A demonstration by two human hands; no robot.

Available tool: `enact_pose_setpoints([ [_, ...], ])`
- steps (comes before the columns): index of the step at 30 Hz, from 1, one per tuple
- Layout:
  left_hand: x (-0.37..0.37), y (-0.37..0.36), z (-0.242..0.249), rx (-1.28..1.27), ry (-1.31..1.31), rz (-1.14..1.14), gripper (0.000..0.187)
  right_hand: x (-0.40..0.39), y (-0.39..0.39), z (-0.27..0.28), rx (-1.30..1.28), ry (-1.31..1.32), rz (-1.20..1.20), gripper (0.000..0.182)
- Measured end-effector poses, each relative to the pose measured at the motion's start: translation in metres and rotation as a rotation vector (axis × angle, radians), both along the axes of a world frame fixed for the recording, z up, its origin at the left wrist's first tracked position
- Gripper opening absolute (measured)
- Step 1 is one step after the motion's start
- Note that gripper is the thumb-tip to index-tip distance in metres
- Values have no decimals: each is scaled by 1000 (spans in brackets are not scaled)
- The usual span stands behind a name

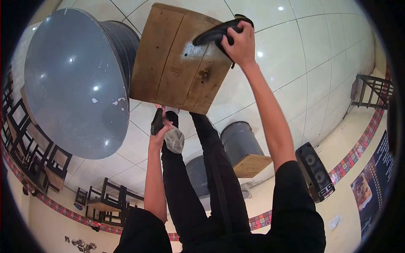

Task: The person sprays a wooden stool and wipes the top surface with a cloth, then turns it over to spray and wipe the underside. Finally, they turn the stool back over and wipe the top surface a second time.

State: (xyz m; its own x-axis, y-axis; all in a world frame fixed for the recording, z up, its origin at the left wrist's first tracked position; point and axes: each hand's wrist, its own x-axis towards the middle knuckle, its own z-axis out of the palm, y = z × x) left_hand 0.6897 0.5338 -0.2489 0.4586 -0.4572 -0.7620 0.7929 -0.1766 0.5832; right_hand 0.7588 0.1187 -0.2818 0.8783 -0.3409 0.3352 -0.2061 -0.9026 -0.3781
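Your right hand (241, 42) grips one black sandal (219, 33) tight over the wooden stool (173, 63). Your left hand (159, 131) grips one black thing (157, 121), maybe another sandal. No words to read.

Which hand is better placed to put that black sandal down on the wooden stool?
Right. The right hand already grips the black sandal over the wooden stool. The left hand sits below the stool's near edge, busy with a dark object and grey cloth.
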Motion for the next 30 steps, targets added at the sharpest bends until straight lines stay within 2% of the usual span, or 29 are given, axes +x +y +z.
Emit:
enact_pose_setpoints([
  [3, -3, -5, 1, -5, 37, 82, 96, -8, 6, -4, 5, 130, 40, 13],
  [5, -4, -6, 1, -11, 44, 94, 97, -36, 38, -7, -120, 224, 118, 11],
  [9, 0, -13, 8, 3, 26, 107, 98, -110, 120, -1, 15, 326, 382, 17],
  [11, 1, -12, 7, 10, 27, 107, 96, -145, 148, 3, 105, 372, 594, 15],
  [15, 6, -11, 9, 15, 19, 73, 94, -174, 162, -11, 149, 216, 762, 12],
  [17, 8, -9, 8, 14, 12, 31, 97, -174, 147, -28, 167, 202, 750, 12],
  [18, 8, -6, 6, 16, 9, 11, 99, -157, 129, -13, 292, 485, 684, 13],
  [19, 7, -3, 4, 18, 6, -8, 100, -135, 110, -18, 312, 786, 587, 16],
  [20, 5, -1, -1, 9, 0, -3, 100, -122, 90, -28, 249, 574, 356, 18],
  [21, 3, 0, -1, 6, 0, -3, 100, -93, 73, -18, 55, 314, 145, 16],
  [22, 2, 0, -2, 2, 0, -3, 100, -68, 54, -12, 10, 243, 68, 17],
  [25, 1, -8, 3, 6, 15, 42, 99, -9, 24, -8, -83, 231, -74, 15],
  [28, 0, -10, 4, 22, 37, 48, 98, 11, 34, -11, -114, 155, -121, 15],
  [30, 0, -12, 4, 8, 48, 70, 97, 3, 74, 0, -42, 326, -103, 15],
])
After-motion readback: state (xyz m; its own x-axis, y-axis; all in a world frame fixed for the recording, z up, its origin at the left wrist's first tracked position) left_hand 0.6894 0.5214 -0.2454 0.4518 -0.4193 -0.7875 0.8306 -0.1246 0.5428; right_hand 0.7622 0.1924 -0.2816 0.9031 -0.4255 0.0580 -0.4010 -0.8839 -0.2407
